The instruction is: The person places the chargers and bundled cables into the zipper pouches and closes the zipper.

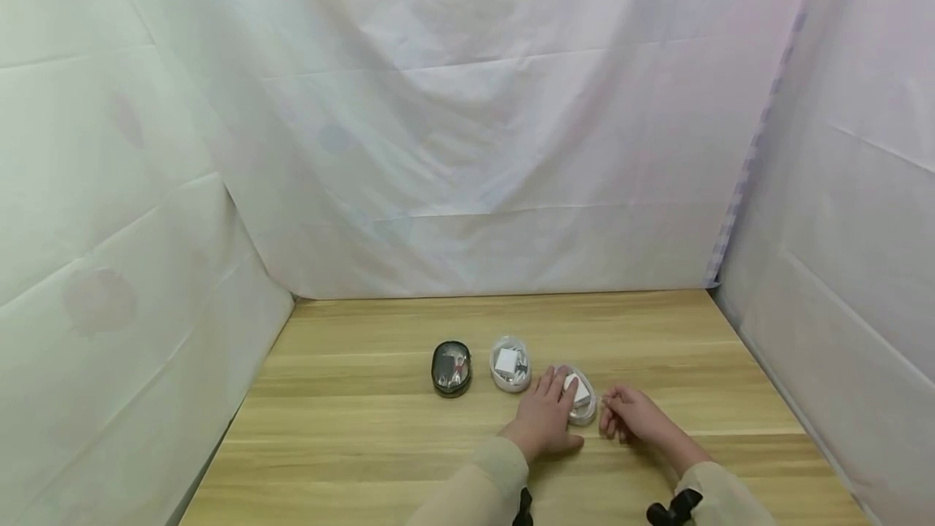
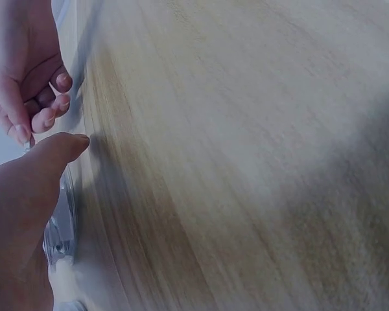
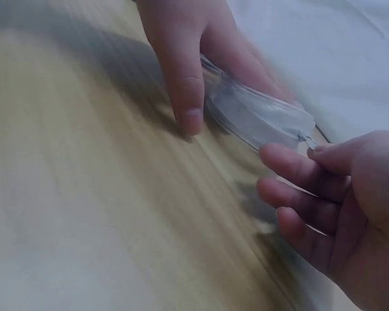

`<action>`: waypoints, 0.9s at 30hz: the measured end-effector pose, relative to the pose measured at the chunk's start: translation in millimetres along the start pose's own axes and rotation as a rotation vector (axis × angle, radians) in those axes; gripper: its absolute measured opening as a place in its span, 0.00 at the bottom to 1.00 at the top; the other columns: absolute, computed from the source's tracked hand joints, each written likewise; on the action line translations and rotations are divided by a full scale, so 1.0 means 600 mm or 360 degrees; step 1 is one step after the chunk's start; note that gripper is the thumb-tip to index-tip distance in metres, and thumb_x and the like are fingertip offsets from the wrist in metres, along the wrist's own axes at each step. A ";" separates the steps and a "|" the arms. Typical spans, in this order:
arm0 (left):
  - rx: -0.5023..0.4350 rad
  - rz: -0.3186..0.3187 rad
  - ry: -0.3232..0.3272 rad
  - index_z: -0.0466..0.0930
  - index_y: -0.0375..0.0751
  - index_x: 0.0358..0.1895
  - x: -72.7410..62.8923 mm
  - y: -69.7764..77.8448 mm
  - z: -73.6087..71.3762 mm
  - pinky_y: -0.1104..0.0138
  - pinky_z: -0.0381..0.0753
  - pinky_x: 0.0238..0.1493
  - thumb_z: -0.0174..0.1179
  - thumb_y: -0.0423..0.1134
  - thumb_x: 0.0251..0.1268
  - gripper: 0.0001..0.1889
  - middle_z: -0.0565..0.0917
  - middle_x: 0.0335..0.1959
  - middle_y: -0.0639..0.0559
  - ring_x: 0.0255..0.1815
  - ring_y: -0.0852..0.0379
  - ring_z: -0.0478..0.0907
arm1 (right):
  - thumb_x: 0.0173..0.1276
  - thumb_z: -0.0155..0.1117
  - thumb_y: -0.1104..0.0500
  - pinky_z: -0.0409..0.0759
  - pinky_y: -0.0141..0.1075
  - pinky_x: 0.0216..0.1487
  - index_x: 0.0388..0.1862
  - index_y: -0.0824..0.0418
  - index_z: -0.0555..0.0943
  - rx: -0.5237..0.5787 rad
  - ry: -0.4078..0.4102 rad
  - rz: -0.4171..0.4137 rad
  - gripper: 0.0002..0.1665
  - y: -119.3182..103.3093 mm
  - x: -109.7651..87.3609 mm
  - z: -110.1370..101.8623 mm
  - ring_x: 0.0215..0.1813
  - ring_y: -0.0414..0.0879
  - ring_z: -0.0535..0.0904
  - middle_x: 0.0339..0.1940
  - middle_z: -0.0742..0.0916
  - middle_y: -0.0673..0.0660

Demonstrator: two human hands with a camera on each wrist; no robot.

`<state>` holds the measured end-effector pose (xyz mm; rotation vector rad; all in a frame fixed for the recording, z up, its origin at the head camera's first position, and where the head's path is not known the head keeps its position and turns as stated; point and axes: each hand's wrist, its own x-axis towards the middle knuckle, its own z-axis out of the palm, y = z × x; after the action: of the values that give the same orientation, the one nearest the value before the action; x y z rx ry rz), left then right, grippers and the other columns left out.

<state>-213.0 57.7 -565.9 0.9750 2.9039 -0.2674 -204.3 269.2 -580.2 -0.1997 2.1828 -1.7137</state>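
A clear oval zip case (image 1: 589, 411) with a white block inside lies on the table. My left hand (image 1: 546, 414) rests on its left part, fingers stretched over the top, the thumb down by the near side. From the right, my right hand (image 1: 634, 416) pinches the small zipper pull (image 3: 308, 140) at the case's end between thumb and forefinger. Its other fingers are loosely bent. In the right wrist view the case's clear wall (image 3: 259, 116) shows under the left hand. Part of the case is hidden by that hand.
Farther left stand a second clear case (image 1: 510, 364) with a white block and cable, and a black-rimmed case (image 1: 451, 368) with dark contents. The wooden table (image 1: 351, 428) is bounded by white cloth (image 1: 467, 144) at the back and both sides.
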 end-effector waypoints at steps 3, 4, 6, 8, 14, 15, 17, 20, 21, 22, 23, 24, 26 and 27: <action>0.0036 -0.0011 0.0015 0.50 0.51 0.78 -0.001 0.000 0.003 0.60 0.53 0.73 0.51 0.75 0.56 0.51 0.48 0.79 0.50 0.78 0.50 0.46 | 0.80 0.41 0.63 0.77 0.36 0.20 0.42 0.74 0.67 -0.0002 0.0033 -0.0006 0.13 -0.002 0.006 -0.002 0.24 0.47 0.78 0.27 0.84 0.61; 0.0044 -0.0014 0.0014 0.50 0.50 0.78 -0.001 0.000 0.003 0.60 0.53 0.73 0.51 0.75 0.56 0.51 0.47 0.79 0.49 0.78 0.50 0.46 | 0.80 0.41 0.63 0.77 0.36 0.20 0.42 0.74 0.67 -0.0012 0.0043 -0.0009 0.13 -0.003 0.008 -0.003 0.24 0.47 0.78 0.27 0.84 0.62; 0.0063 -0.0020 0.0022 0.51 0.50 0.78 -0.002 0.000 0.002 0.61 0.54 0.73 0.51 0.76 0.56 0.51 0.49 0.79 0.50 0.77 0.51 0.46 | 0.79 0.41 0.63 0.77 0.36 0.19 0.41 0.73 0.68 -0.0032 0.0080 0.0004 0.12 -0.004 0.013 -0.004 0.23 0.47 0.78 0.26 0.84 0.61; 0.0075 -0.0014 0.0017 0.51 0.49 0.78 -0.002 0.000 0.002 0.61 0.53 0.73 0.50 0.76 0.55 0.52 0.49 0.79 0.50 0.78 0.51 0.46 | 0.79 0.40 0.64 0.77 0.36 0.20 0.40 0.72 0.68 -0.0052 0.0106 0.0015 0.12 -0.005 0.018 -0.005 0.23 0.46 0.78 0.26 0.84 0.60; 0.0062 0.0020 -0.0006 0.50 0.46 0.78 -0.002 -0.001 0.001 0.61 0.52 0.73 0.50 0.77 0.55 0.54 0.48 0.79 0.51 0.78 0.52 0.44 | 0.79 0.40 0.65 0.78 0.37 0.21 0.42 0.72 0.69 -0.0096 0.0234 0.0087 0.11 -0.006 0.035 -0.007 0.24 0.47 0.77 0.25 0.82 0.58; 0.0057 0.0024 -0.0010 0.50 0.46 0.78 -0.002 -0.001 0.000 0.61 0.52 0.73 0.50 0.77 0.55 0.54 0.48 0.79 0.51 0.78 0.52 0.44 | 0.79 0.41 0.64 0.78 0.37 0.21 0.42 0.71 0.69 -0.0102 0.0258 0.0104 0.10 -0.005 0.038 -0.007 0.24 0.47 0.77 0.24 0.82 0.58; 0.0049 0.0034 -0.0019 0.49 0.45 0.78 -0.003 -0.002 -0.002 0.61 0.52 0.74 0.51 0.76 0.55 0.54 0.47 0.79 0.50 0.78 0.51 0.44 | 0.78 0.41 0.64 0.78 0.38 0.21 0.43 0.70 0.69 -0.0116 0.0289 0.0128 0.10 -0.004 0.042 -0.008 0.24 0.48 0.76 0.24 0.82 0.58; 0.0051 0.0042 -0.0021 0.49 0.45 0.78 -0.004 -0.004 -0.005 0.61 0.53 0.73 0.51 0.76 0.55 0.54 0.48 0.79 0.50 0.78 0.51 0.45 | 0.79 0.42 0.63 0.78 0.38 0.21 0.42 0.69 0.69 -0.0121 0.0304 0.0161 0.09 -0.002 0.046 -0.009 0.23 0.48 0.76 0.24 0.81 0.58; 0.0050 0.0044 -0.0021 0.49 0.45 0.78 -0.005 -0.004 -0.005 0.62 0.53 0.73 0.51 0.76 0.55 0.54 0.48 0.79 0.50 0.78 0.51 0.46 | 0.79 0.42 0.64 0.78 0.38 0.21 0.42 0.69 0.69 -0.0115 0.0302 0.0167 0.09 -0.001 0.046 -0.010 0.23 0.48 0.76 0.24 0.81 0.58; 0.0053 0.0049 -0.0022 0.49 0.45 0.78 -0.005 -0.004 -0.004 0.61 0.53 0.73 0.51 0.76 0.55 0.54 0.48 0.79 0.50 0.78 0.51 0.46 | 0.79 0.41 0.64 0.78 0.38 0.20 0.42 0.69 0.69 -0.0110 0.0297 0.0168 0.09 0.001 0.046 -0.011 0.23 0.48 0.76 0.24 0.81 0.58; 0.0057 0.0051 -0.0023 0.49 0.45 0.78 -0.005 -0.005 -0.002 0.62 0.54 0.73 0.51 0.76 0.56 0.54 0.48 0.79 0.50 0.78 0.51 0.45 | 0.79 0.41 0.64 0.78 0.38 0.20 0.42 0.69 0.68 -0.0103 0.0286 0.0166 0.09 0.002 0.046 -0.011 0.23 0.47 0.76 0.25 0.81 0.58; 0.0058 0.0051 -0.0023 0.49 0.45 0.78 -0.004 -0.005 -0.001 0.62 0.54 0.73 0.50 0.76 0.55 0.54 0.48 0.79 0.50 0.78 0.51 0.45 | 0.79 0.41 0.64 0.77 0.37 0.20 0.42 0.69 0.69 -0.0088 0.0278 0.0163 0.09 0.002 0.045 -0.012 0.23 0.47 0.76 0.25 0.81 0.58; 0.0068 0.0051 -0.0022 0.49 0.46 0.78 -0.003 -0.005 0.002 0.62 0.54 0.73 0.50 0.77 0.55 0.54 0.48 0.79 0.50 0.78 0.51 0.45 | 0.79 0.41 0.64 0.77 0.37 0.20 0.42 0.69 0.68 -0.0060 0.0251 0.0144 0.09 0.004 0.043 -0.013 0.23 0.47 0.75 0.25 0.82 0.58; 0.0074 0.0050 -0.0021 0.49 0.46 0.78 -0.002 -0.004 0.003 0.62 0.53 0.73 0.49 0.77 0.56 0.54 0.48 0.79 0.50 0.78 0.51 0.45 | 0.79 0.40 0.64 0.77 0.36 0.19 0.42 0.69 0.68 -0.0054 0.0234 0.0127 0.09 0.004 0.042 -0.014 0.23 0.47 0.75 0.25 0.81 0.58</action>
<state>-213.8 54.7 -567.5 1.0210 2.8797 -0.3398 -230.4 269.3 -585.6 0.0050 2.2924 -1.6967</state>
